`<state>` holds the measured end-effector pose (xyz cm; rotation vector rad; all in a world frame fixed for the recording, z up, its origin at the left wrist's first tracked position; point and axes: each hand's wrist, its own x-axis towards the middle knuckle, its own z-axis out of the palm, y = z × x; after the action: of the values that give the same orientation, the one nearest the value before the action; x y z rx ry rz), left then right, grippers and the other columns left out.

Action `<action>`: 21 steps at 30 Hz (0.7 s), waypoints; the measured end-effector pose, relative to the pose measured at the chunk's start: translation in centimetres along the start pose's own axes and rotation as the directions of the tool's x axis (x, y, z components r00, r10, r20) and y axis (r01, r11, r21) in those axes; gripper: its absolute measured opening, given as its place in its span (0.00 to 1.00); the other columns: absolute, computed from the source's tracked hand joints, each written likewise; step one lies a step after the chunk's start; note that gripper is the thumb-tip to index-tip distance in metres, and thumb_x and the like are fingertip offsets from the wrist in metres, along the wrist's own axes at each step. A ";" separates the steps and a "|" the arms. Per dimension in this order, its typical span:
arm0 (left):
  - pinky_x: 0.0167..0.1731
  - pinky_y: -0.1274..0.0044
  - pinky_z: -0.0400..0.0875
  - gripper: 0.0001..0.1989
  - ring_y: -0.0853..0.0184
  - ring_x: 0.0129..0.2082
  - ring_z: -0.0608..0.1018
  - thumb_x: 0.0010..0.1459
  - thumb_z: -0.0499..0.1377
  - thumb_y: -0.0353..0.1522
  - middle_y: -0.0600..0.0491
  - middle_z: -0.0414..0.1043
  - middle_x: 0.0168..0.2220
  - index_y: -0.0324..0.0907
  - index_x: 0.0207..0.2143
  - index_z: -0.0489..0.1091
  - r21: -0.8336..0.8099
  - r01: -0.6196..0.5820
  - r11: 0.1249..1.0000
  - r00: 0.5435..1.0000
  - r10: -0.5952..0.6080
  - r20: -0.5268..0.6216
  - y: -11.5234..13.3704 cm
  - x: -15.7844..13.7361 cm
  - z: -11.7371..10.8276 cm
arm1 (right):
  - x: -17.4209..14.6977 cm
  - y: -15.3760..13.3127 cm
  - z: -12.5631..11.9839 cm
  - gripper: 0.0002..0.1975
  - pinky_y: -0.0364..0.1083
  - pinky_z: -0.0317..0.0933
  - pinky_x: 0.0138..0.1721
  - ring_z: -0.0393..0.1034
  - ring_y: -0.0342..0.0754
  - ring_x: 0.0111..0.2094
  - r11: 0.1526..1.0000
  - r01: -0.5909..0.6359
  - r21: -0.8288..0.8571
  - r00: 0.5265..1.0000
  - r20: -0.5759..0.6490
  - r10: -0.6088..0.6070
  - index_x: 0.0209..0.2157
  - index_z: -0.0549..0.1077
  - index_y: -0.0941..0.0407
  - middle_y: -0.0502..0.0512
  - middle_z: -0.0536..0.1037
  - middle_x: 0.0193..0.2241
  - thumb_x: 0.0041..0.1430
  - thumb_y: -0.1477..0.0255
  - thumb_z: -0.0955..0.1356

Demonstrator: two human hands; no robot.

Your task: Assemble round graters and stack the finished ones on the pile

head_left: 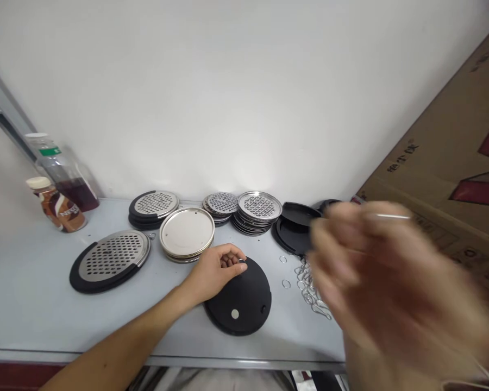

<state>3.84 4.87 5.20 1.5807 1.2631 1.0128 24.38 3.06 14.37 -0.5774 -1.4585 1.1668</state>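
Note:
A round black disc [250, 298] with a pale round spot and a small knob lies near the table's front edge. My left hand [222, 269] is over its upper left part, fingers curled and thumb close to them. A tiny shiny bit shows at these fingertips, too small to name. My right hand [391, 282] is raised close to the camera, bent and smeared by motion. Across it runs a thin silver streak [393, 216] of unclear kind. Beyond this hand lies a pile of metal rings and hooks [309, 290], partly hidden. Two loose rings [286, 284] lie left of the pile.
Left of the disc sit a black-rimmed grater disc [114, 258] and stacked plain metal discs [187, 232]. Further back are more grater stacks [259, 209] and black trays [291, 233]. Two bottles [63, 209] stand far left. A cardboard box [452, 163] rises at right.

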 end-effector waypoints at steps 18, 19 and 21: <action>0.34 0.77 0.69 0.11 0.68 0.32 0.74 0.59 0.60 0.38 0.53 0.75 0.30 0.39 0.38 0.76 -0.144 -0.024 0.989 0.999 0.019 -0.037 -0.7 0.7 -0.9 | 2.2 11.8 -1.9 0.18 0.40 0.53 0.20 0.63 0.38 0.19 0.808 -0.589 -0.037 0.785 0.213 0.582 0.40 0.76 0.60 0.51 0.76 0.25 0.49 0.64 0.75; 0.34 0.78 0.69 0.11 0.68 0.31 0.74 0.59 0.60 0.38 0.53 0.75 0.30 0.39 0.37 0.76 -0.139 -0.018 0.990 0.999 0.013 -0.032 -0.7 0.7 -0.9 | 1.9 11.9 -1.8 0.18 0.40 0.52 0.19 0.63 0.38 0.19 0.803 -0.595 -0.034 0.782 0.206 0.588 0.39 0.76 0.60 0.51 0.76 0.25 0.49 0.64 0.75; 0.33 0.78 0.69 0.11 0.68 0.30 0.74 0.59 0.60 0.38 0.53 0.75 0.29 0.39 0.36 0.77 -0.125 -0.009 0.992 1.000 0.005 -0.029 -0.6 0.7 -0.8 | 1.5 11.9 -1.4 0.17 0.40 0.52 0.19 0.64 0.38 0.19 0.787 -0.616 0.015 0.772 0.208 0.601 0.37 0.77 0.60 0.52 0.77 0.26 0.48 0.64 0.75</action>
<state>3.02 5.77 4.89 1.4805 1.1906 1.1011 22.35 9.48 4.37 -0.9471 -1.4115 1.8311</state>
